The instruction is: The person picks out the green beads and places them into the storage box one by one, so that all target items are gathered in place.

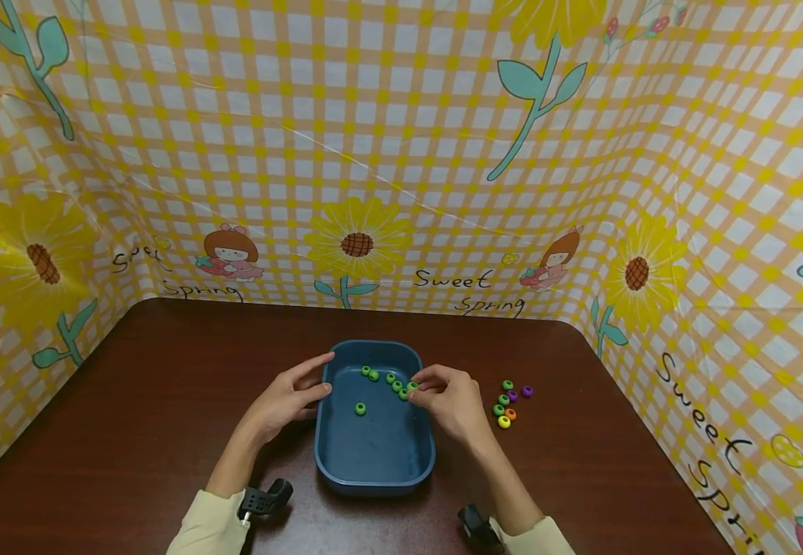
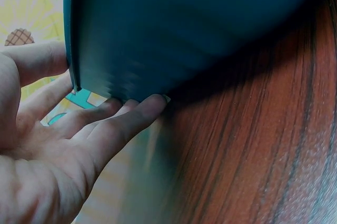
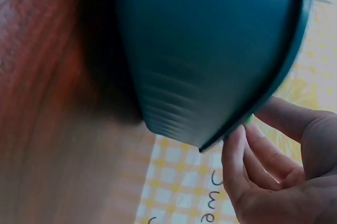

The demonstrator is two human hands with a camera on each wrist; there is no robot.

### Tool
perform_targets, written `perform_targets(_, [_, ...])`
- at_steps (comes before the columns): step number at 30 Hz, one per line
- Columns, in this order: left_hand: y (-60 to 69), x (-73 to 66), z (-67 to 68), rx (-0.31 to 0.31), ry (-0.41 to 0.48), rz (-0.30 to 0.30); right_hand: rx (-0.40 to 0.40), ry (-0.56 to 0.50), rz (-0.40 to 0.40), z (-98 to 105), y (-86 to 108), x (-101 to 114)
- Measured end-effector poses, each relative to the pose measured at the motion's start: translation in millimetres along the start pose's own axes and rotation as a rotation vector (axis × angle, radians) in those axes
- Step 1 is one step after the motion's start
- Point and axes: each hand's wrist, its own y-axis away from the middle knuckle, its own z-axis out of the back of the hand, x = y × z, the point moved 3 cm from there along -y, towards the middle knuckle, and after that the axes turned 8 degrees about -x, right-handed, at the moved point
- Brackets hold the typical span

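Note:
A blue rectangular bin [image 1: 374, 455] stands on the dark wooden table with several green beads [image 1: 361, 409] in it. My left hand [image 1: 289, 397] rests against the bin's left side, its fingers [image 2: 113, 134] fairly straight along the outer wall and its thumb at the rim. Over the right rim, my right hand [image 1: 453, 401] pinches a green bead [image 1: 412, 387] between thumb and fingertips. Only a sliver of that bead [image 3: 248, 120] shows past the rim in the right wrist view.
Right of the bin lie loose beads: several green [image 1: 508, 385], two purple [image 1: 527, 391], one orange [image 1: 510, 415] and one yellow [image 1: 504, 422]. A checked cloth [image 1: 401, 177] with sunflowers hangs along the table's back and both sides.

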Motion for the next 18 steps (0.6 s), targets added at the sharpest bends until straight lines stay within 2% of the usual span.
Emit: perform_targets(18, [0.5,-1.0,-0.2,0.000,-0.003,0.003,-0.004,0.056,0.031,-7.6,1.1,-2.1])
